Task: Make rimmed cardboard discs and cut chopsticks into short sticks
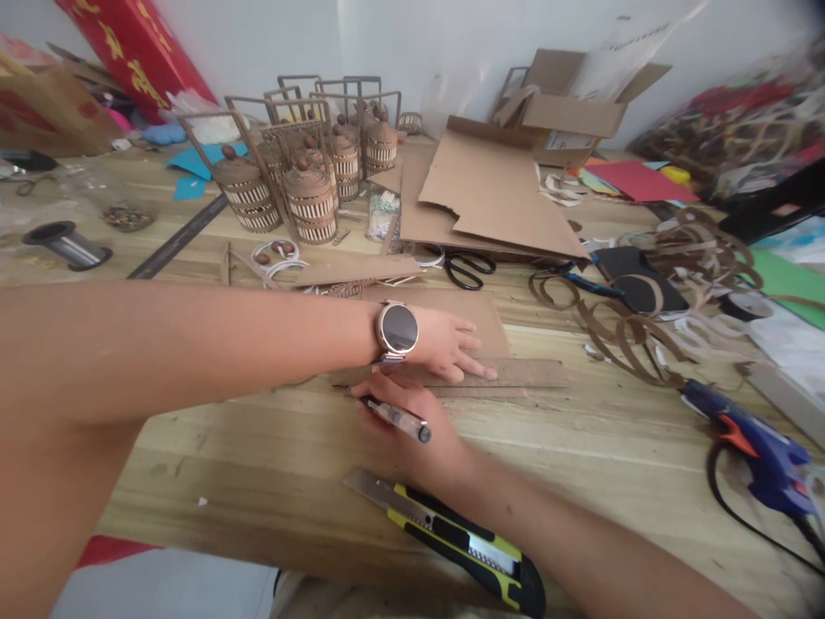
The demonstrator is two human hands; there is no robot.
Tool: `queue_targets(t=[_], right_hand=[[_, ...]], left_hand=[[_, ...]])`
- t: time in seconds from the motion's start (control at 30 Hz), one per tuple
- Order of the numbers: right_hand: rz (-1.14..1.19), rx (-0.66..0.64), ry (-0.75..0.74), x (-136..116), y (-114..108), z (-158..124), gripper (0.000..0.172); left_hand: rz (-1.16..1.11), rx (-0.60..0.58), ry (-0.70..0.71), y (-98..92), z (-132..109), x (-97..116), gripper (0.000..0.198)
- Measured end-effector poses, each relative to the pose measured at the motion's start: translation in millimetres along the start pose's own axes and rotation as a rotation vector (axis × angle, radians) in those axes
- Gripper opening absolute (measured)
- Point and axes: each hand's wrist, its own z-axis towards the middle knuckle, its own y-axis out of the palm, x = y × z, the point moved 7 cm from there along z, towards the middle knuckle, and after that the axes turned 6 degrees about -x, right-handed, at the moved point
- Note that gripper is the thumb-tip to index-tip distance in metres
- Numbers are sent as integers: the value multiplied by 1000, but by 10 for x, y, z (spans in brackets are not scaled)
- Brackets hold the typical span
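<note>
My left hand (448, 342), with a round watch (398, 328) at its wrist, lies flat with fingers spread, pressing a long brown strip (525, 373) onto a piece of cardboard (480, 309). Just below it, my right hand (418, 421) grips a pen (403, 419). The pen's tip end is by the strip's left part and is hidden by my fingers. Beneath my right wrist a yellow and black utility knife (467, 546) rests on the table, its blade pointing left.
Small handled bamboo baskets (309, 202) stand at the back left. Behind my hands are black-handled scissors (469, 269) and cardboard sheets (490, 189). A blue glue gun (754, 443) with its cord lies right, near curled brown strips (635, 335). A metal spool (66, 245) is at left.
</note>
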Motion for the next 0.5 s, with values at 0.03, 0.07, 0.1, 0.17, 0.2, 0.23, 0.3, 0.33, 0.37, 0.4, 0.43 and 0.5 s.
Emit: queue_targets(t=[0.03,0.07,0.1,0.17,0.2,0.23,0.3,0.33,0.37,0.4,0.43,0.5], right_hand=[[-11,-8,1,1,11,4,18],[-19,-16,-2,0,16,4,17],[-20,-16,-6,1,12,0,18],[-9,-1,-13,2,-15,-19,18],[-3,14,-17,2,-33,-29,18],[3,25,-16,4,-45,-36,18],[8,35,-10,6,-49,-39,18],[7,26,-6,6,-36,-33,18],[5,12,0,6,-17,-25,18],[2,-4,6,6,2,-16,19],[0,-12,12,6,13,-9,19],[0,-23,22,11,18,-4,19]], left_hand=[[-41,2,-19,-16,-3,-10,64],[-64,0,-31,-27,-6,-13,64],[-64,-9,-32,-32,-8,-8,65],[-14,-47,-15,-22,-12,15,69],[13,-58,-1,-18,-14,28,72],[25,-59,6,-18,-15,34,72],[4,-33,3,-28,-13,29,68],[-16,-17,-2,-32,-12,22,66],[-40,0,-7,-36,-10,14,64],[-65,13,-15,-36,-8,3,62],[-85,21,-22,-34,-6,-5,61],[-109,26,-29,-23,-1,-18,60]])
